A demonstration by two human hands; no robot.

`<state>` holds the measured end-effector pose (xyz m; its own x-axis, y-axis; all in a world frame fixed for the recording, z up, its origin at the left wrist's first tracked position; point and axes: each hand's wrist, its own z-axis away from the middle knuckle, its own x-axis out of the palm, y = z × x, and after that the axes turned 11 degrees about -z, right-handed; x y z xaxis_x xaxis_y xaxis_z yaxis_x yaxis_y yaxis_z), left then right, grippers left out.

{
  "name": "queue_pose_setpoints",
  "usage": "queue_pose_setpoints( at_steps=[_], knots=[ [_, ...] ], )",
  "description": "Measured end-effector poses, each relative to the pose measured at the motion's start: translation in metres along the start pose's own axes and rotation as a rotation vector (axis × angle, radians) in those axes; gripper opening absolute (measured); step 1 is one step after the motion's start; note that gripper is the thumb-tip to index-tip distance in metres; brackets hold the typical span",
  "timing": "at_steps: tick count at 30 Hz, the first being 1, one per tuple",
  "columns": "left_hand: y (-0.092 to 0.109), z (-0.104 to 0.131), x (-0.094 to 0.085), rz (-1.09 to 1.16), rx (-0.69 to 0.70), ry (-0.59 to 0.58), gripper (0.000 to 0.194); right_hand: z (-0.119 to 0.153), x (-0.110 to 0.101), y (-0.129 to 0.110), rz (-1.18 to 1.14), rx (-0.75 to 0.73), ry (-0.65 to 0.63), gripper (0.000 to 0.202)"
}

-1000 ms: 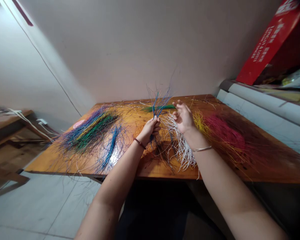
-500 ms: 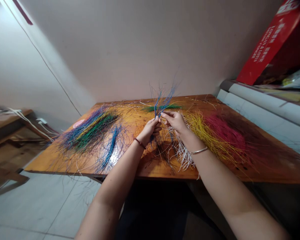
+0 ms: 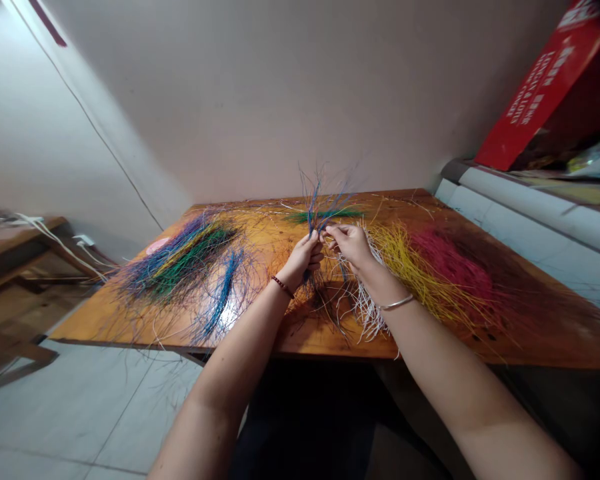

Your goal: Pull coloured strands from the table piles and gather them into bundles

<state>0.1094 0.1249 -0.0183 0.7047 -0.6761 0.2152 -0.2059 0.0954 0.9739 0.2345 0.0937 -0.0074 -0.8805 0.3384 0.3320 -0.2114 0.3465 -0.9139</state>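
My left hand (image 3: pixel 304 259) is closed around a thin bundle of blue and dark wire-like strands (image 3: pixel 312 207). The strands fan upward above the fist, and some ends show below it. Close beside it, my right hand (image 3: pixel 351 243) pinches with thumb and forefinger at the base of the same bundle; the exact strand between the fingertips is too small to make out. White strands (image 3: pixel 367 310) lie under my right wrist. Behind the bundle, green strands (image 3: pixel 295 217) rest on the table.
The wooden table (image 3: pixel 260 200) carries a blue, yellow and green heap of strands (image 3: pixel 180 257), a blue bunch (image 3: pixel 224 293), yellow strands (image 3: pixel 405 263) and magenta strands (image 3: pixel 450 263). A red box (image 3: pixel 540 87) stands at right. A wooden bench (image 3: pixel 25 253) with cables is at left.
The tops of the strands above my left hand have shifted, with the right-hand fan spread more loosely. My right fingers have moved very slightly; both hands stay at the bundle.
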Motion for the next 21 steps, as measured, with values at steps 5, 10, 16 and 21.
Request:
queue_pose_setpoints(
  at_steps=[5, 10, 16, 21],
  knots=[
    [0.0007, -0.0006, -0.0012, 0.031, 0.033, -0.008, 0.036, -0.0001, -0.0005, 0.0021, 0.011, -0.011, 0.012, 0.029],
    [0.0023, 0.0003, -0.0006, 0.031, 0.014, 0.001, 0.039, 0.0006, 0.0002, 0.0007, -0.054, 0.064, 0.042, 0.029],
    [0.0018, 0.0013, -0.0007, -0.002, 0.023, -0.024, 0.039, 0.0026, 0.0000, -0.0012, -0.180, 0.147, 0.029, 0.032],
    [0.0011, 0.0014, -0.0002, -0.026, 0.034, -0.017, 0.040, 0.0010, 0.0002, 0.0048, -0.149, 0.073, 0.008, 0.042]
  ],
)
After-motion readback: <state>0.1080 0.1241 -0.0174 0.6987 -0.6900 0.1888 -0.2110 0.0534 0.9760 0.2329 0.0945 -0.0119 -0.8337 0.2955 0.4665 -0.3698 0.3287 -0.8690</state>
